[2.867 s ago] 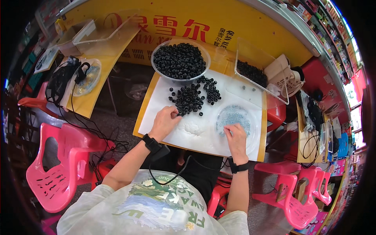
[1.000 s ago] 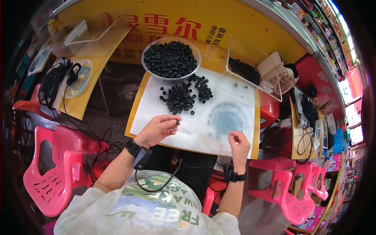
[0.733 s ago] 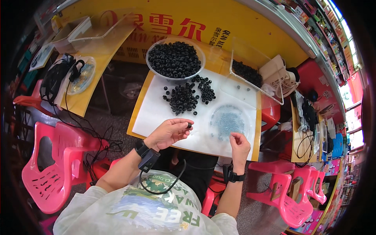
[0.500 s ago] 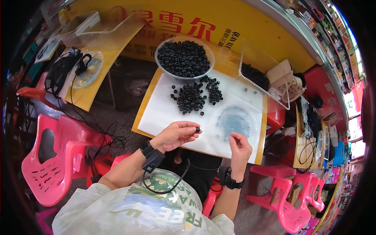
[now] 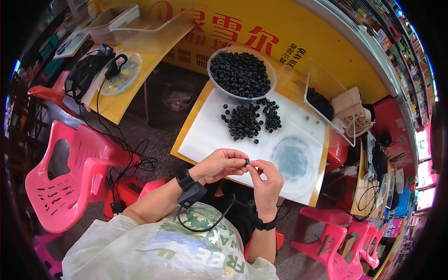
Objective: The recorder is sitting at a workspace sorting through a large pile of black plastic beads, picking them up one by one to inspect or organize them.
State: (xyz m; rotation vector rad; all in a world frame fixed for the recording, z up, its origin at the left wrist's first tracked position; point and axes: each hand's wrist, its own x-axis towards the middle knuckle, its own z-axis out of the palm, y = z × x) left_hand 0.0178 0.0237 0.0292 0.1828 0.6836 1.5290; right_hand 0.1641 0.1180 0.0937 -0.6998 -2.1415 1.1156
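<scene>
1. The left hand (image 5: pixel 219 166) pinched a small, round, black bead (image 5: pixel 247 162) between thumb and forefinger, held up near the near edge of the white-covered, yellow-edged surface (image 5: pixel 198 140).
2. The right hand (image 5: pixel 267 187) had its thumb and forefinger pressed together at the bead's right side; whether they gripped anything tiny, I could not tell.
3. With so small a hold, an off-line push could pop the bead free, and its roundness could send it rolling.
4. Beyond the fingers lay a loose heap of black beads (image 5: pixel 243 121); a brushing knuckle could scatter it.
5. Rightward, a shallow, round, clear dish (image 5: pixel 299 192) held pale-blue grains (image 5: pixel 290 158); a jogged rim could spill them.
</scene>
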